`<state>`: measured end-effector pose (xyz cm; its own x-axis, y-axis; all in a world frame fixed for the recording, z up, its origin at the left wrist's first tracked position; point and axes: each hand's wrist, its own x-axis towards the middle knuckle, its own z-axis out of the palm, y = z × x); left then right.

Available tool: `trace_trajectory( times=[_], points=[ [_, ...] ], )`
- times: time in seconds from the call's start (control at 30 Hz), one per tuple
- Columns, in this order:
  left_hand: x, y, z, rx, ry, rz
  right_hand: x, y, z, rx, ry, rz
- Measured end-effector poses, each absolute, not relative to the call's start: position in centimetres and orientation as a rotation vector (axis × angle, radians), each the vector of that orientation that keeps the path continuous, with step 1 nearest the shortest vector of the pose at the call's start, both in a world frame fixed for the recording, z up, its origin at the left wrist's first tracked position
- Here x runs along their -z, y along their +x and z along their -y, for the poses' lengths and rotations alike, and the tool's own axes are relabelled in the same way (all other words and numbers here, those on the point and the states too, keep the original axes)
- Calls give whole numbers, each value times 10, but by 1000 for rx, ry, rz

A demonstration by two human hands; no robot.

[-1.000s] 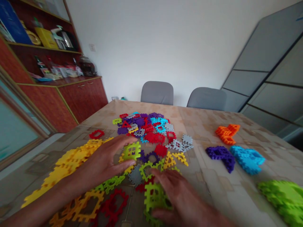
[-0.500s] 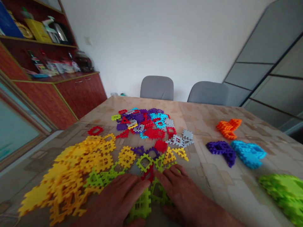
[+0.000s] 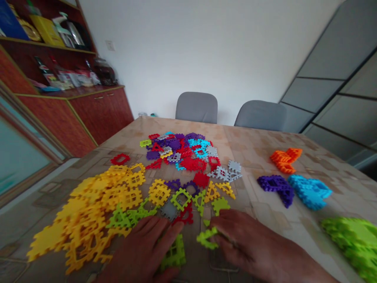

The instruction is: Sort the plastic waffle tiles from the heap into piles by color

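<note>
My right hand [image 3: 244, 240] is closed on a lime-green interlocking plastic tile [image 3: 207, 237], whose toothed frame sticks out to the left of the fingers. My left hand [image 3: 144, 247] is curled round a lime-green window-pattern square tile [image 3: 176, 251], which shows between forefinger and thumb; part of it is hidden. Just beyond the fingers lie a red tile [image 3: 187, 214], a grey tile [image 3: 170, 210] and an open green square frame [image 3: 181, 199]. A solid green square [image 3: 220, 205] lies beyond my right hand, near a green triangle [image 3: 200, 203].
A large yellow tile heap [image 3: 88, 208] spreads at the left. Mixed red, purple, blue and grey tiles [image 3: 188, 151] lie farther back. Along the right are orange [image 3: 285, 159], purple [image 3: 275, 186], light-blue [image 3: 309, 191] and green piles [image 3: 353, 239]. Two grey chairs [image 3: 196, 107] stand behind the table.
My right hand has moved slightly right and closed on a green tile, drawing it away from the others. The solid green square and grey tile now show. My left hand has shifted little.
</note>
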<state>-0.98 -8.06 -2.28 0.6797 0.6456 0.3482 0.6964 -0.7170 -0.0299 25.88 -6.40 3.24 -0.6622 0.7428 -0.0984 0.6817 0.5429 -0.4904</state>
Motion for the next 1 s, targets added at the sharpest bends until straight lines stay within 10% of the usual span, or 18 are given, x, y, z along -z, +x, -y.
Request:
trace_trajectory(
  times=[1.0],
  points=[
    [33,-7,77,436,-2944,1187,-2,248,63,-493,-1227,2912]
  ],
)
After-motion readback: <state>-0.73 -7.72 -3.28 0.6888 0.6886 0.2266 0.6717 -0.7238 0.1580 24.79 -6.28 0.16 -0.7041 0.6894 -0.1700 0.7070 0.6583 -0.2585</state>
